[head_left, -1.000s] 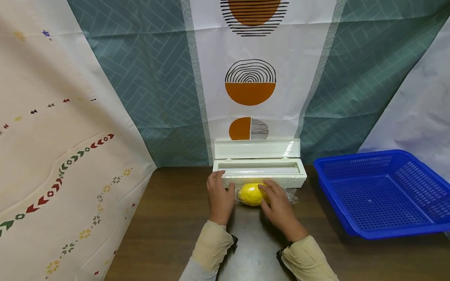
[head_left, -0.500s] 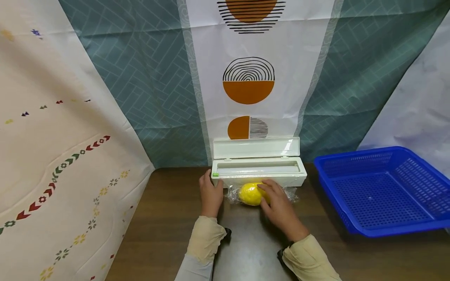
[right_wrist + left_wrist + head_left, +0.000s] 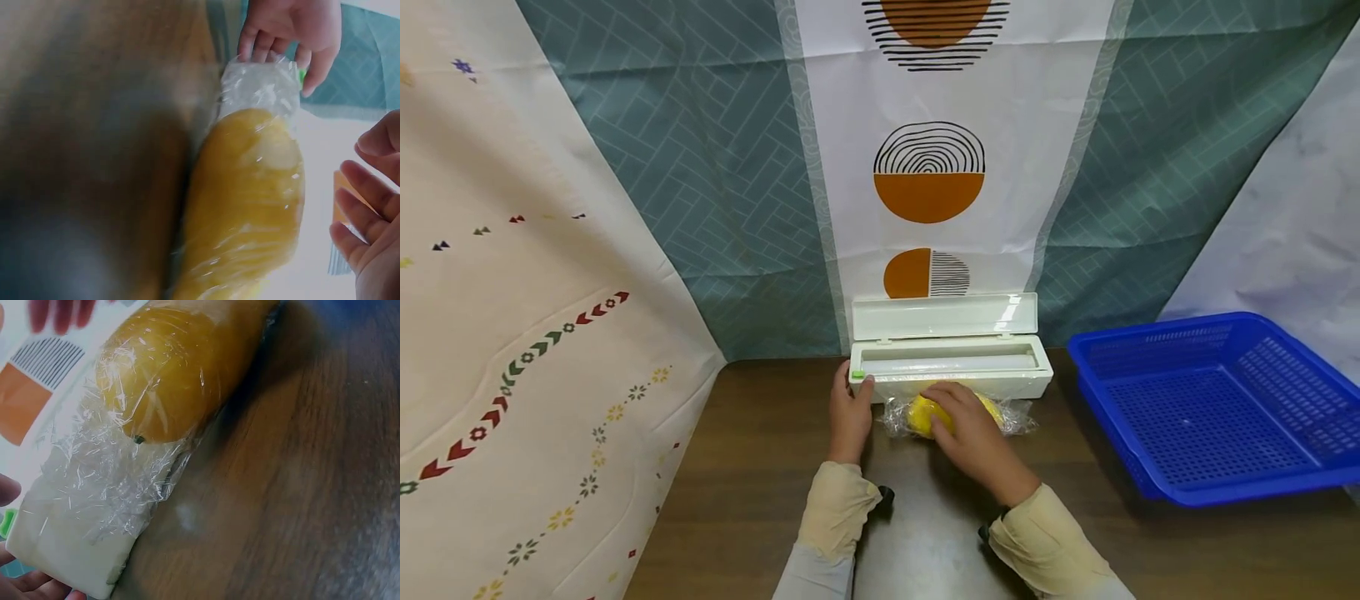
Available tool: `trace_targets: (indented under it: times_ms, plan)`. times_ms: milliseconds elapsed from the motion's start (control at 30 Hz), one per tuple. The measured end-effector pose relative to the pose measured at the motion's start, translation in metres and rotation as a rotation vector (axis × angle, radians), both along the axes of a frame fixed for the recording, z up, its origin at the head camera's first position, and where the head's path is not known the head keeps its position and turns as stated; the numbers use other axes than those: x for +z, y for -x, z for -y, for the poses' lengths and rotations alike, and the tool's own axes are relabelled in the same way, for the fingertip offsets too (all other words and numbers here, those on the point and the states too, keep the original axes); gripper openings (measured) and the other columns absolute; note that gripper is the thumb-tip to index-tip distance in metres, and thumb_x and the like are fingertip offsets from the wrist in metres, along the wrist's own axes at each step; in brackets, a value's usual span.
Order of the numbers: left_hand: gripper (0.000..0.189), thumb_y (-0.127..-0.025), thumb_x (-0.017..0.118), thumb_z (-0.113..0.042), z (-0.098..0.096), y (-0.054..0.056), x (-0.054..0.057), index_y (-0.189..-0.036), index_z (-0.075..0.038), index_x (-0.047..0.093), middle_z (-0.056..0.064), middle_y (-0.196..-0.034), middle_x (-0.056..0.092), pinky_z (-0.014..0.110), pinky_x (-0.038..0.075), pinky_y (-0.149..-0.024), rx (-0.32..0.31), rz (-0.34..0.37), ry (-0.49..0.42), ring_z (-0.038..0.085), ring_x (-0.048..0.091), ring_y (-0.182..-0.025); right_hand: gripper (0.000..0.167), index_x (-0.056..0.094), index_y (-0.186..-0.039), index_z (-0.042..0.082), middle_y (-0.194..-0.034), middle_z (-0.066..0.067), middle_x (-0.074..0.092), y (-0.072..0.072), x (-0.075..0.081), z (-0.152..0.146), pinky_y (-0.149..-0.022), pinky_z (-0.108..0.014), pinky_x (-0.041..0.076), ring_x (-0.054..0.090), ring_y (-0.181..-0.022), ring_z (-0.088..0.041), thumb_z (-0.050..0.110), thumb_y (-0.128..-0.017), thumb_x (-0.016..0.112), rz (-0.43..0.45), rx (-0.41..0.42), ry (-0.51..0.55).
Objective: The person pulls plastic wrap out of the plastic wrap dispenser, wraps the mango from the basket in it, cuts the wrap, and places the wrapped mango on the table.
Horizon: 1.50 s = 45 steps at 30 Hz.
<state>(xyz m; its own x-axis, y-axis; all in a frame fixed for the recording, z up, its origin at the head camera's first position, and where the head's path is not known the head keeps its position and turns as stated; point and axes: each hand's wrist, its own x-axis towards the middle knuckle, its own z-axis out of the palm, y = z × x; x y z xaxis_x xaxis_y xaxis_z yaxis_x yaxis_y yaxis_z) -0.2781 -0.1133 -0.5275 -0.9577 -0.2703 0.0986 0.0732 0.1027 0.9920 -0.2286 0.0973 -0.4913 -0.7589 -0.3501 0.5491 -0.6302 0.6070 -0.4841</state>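
Hanging cloth (image 3: 737, 167): green with a white printed strip, behind the brown table (image 3: 737, 500)
Blue basket (image 3: 1213, 417): on the table at the right
White box (image 3: 1015, 385): lid up, a pale roll (image 3: 951, 364) inside
Right hand (image 3: 970, 429): just above the fruit (image 3: 244, 187) — fingers loosely parted
Left hand (image 3: 850, 421): clasping the box's left end between thumb and fingers
Fruit: yellow, wrapped in clear film (image 3: 119, 481) — just in front of the box
Green tab (image 3: 858, 374): beside the left thumb

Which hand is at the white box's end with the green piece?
The left hand, beside the green piece. The right hand is instead over the film-wrapped yellow fruit.
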Motion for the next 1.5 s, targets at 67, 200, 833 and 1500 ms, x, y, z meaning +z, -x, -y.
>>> trace_targets:
  times_ms: [67,200,833,1500]
  plan:
    - [0.059,-0.105,0.062,-0.021,0.001,0.000,0.000,-0.158,-0.009,0.040,0.014,-0.148,0.054,0.052,0.047,-0.104,0.003,0.006,-0.001,0.031,0.057,-0.130,0.037,0.069,-0.129,0.002,-0.128,-0.014,0.065,0.003,0.006,0.006,-0.101,-0.050,0.050,0.061,-0.121,-0.033,0.000,-0.091,0.072,0.006,0.018,-0.021]
    - [0.062,-0.105,0.061,-0.022,0.002,0.000,0.001,-0.160,-0.010,0.037,0.015,-0.157,0.047,0.054,0.041,-0.112,0.008,0.017,0.009,0.033,0.047,-0.141,0.036,0.069,-0.129,0.002,-0.124,-0.012,0.067,0.008,0.021,0.019,-0.099,-0.048,0.052,0.063,-0.118,-0.032,0.001,-0.092,0.071,0.035,0.045,-0.080]
    - [0.065,-0.104,0.062,-0.034,0.009,-0.003,0.004,-0.162,-0.022,0.037,0.019,-0.160,0.035,0.059,0.035,-0.116,-0.019,0.108,0.016,0.039,0.031,-0.151,0.039,0.061,-0.139,0.000,-0.135,-0.016,0.060,0.044,0.054,0.058,-0.102,-0.045,0.052,0.062,-0.122,-0.031,0.009,-0.102,0.062,0.222,0.159,-0.292]
    - [0.059,-0.105,0.054,-0.011,0.014,0.002,0.003,-0.162,-0.014,0.038,0.013,-0.167,0.031,0.056,0.036,-0.116,-0.063,0.078,-0.124,0.036,0.028,-0.153,0.038,0.059,-0.141,-0.003,-0.135,-0.018,0.062,0.067,0.060,0.096,-0.102,-0.038,0.052,0.062,-0.122,-0.029,0.007,-0.105,0.054,0.202,0.210,-0.519]
